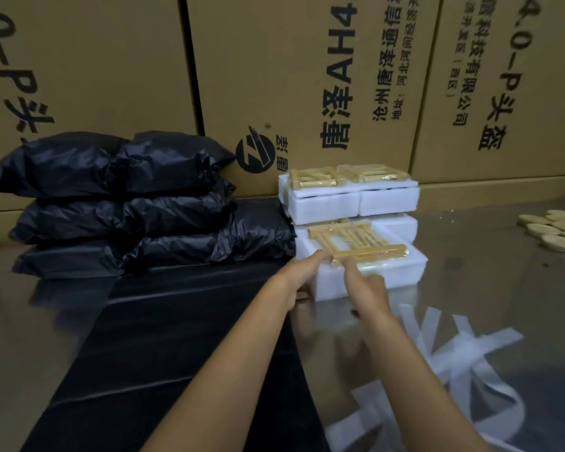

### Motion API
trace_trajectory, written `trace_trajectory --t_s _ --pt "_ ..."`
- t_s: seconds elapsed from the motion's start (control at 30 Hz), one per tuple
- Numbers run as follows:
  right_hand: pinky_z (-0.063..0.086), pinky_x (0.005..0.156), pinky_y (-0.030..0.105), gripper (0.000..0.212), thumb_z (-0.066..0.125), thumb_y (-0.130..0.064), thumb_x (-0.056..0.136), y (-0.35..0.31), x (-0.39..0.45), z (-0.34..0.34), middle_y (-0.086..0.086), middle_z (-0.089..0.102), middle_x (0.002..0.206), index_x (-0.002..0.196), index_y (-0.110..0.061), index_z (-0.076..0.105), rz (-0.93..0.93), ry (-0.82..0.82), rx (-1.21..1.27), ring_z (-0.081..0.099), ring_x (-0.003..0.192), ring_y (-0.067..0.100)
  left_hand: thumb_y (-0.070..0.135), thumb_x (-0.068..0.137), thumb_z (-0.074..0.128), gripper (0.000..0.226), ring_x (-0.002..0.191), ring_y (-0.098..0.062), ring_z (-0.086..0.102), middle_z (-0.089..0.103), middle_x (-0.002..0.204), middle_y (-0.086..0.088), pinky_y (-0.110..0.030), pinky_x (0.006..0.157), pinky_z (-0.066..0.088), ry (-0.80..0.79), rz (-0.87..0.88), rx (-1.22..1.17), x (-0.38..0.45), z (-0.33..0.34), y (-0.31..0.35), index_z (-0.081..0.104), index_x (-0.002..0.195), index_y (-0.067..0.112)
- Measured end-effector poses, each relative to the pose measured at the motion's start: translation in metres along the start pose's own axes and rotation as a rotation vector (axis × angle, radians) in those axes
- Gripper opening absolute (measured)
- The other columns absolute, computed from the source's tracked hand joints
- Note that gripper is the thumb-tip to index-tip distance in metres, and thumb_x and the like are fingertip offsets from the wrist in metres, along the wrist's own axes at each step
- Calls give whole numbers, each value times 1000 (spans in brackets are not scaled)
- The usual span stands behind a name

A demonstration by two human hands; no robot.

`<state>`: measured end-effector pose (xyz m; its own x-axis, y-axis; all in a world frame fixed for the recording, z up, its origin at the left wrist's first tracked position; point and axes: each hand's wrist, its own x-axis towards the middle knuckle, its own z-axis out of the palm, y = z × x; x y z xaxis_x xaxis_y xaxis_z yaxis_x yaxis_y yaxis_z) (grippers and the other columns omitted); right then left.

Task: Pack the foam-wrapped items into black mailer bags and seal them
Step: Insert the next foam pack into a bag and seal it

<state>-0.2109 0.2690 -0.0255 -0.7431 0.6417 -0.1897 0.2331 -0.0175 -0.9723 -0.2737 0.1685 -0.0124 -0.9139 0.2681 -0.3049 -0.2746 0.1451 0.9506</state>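
**Both hands on the front foam block — take it low and by the sides**

Biggest first: cardboard cartons (307, 76) wall off the top of the frame. Upper left, the stack of packed black mailer bags (124, 203) sits plump and sealed. Down the lower left runs a flat layer of empty black mailer bags (163, 337), slick and floppy by the look of it, so expect them to slide on the shiny surface (503, 256).

At centre, the foam-wrapped items (353, 197) are stacked; the nearest foam block (372, 275) is yours. It looks light, soft at the edges and easy to dent. Your left hand (299, 278) clasps its near-left corner, fingers over the top and thumb on the front. Your right hand (369, 288) lies on top with a finger stretched out, gripping nothing. Support it from beneath. Loose white strips (463, 363) lie lower right.
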Motion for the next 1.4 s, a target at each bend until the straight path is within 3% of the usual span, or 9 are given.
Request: trace_trajectory --t_s 0.17,0.33,0.5,0.63,0.8,0.97,1.1,1.27,1.4 --pt "41 89 37 90 67 -60 83 -3 -1 4 11 31 148 147 -7 31 -8 138 175 48 126 35 38 76 83 62 107 -29 63 61 121 -11 -46 94 53 -87 -42 -225 -15 12 3 47 123 20" --pt "45 88 33 99 74 -57 79 -13 -13 -14 9 30 149 152 -8 29 -139 159 203 48 129 32 22 79 82 42 103 -27 65 66 116 -12 -51 90 56 -122 -1 -567 -39 35 1 66 116 12" --pt "48 88 31 96 83 -59 68 -31 -54 -26 2 52 134 138 -8 42 -213 -5 313 57 117 17 24 74 86 35 94 -32 67 53 98 -5 -49 87 58 -84 -7 -815 -83 29 17 60 92 10" --pt "53 86 29 89 85 -67 51 -28 -104 -22 -11 71 110 125 -26 56 -242 -264 409 67 104 9 35 80 80 35 89 -23 75 76 97 -10 -34 76 62 -176 133 -884 -137 21 8 70 102 10" --pt "56 86 42 87 84 -73 50 -8 -152 -24 -2 75 110 123 -39 51 -209 -447 555 73 102 21 44 79 76 73 102 -25 69 68 122 -11 -32 74 48 -70 249 -581 -198 5 -8 49 135 6" --pt "53 97 44 65 77 -43 75 12 -185 -41 4 68 127 132 -28 51 -241 -427 737 66 115 25 47 74 77 53 106 -15 59 60 116 -1 -36 97 49 -36 286 -189 -248 -29 -43 54 112 19" --pt "58 89 37 59 70 -35 77 22 -192 -76 8 69 124 132 -19 55 -192 -558 775 67 113 24 57 72 75 74 112 -27 60 52 127 -10 -42 96 54 101 287 -396 -270 -78 -60 44 131 25" --pt "60 77 35 54 75 -44 68 29 -206 -98 5 75 106 114 -19 65 -169 -717 611 72 97 18 58 80 71 77 109 -35 66 67 123 -10 -54 85 57 -151 296 -246 -287 -107 -68 35 146 41" --pt "53 97 44 60 68 -54 83 33 -233 -81 3 71 124 135 -28 53 -175 -755 623 67 116 21 44 82 73 80 101 -31 70 72 114 -8 -46 74 59 -98 347 -364 -298 -104 -82 28 149 44"
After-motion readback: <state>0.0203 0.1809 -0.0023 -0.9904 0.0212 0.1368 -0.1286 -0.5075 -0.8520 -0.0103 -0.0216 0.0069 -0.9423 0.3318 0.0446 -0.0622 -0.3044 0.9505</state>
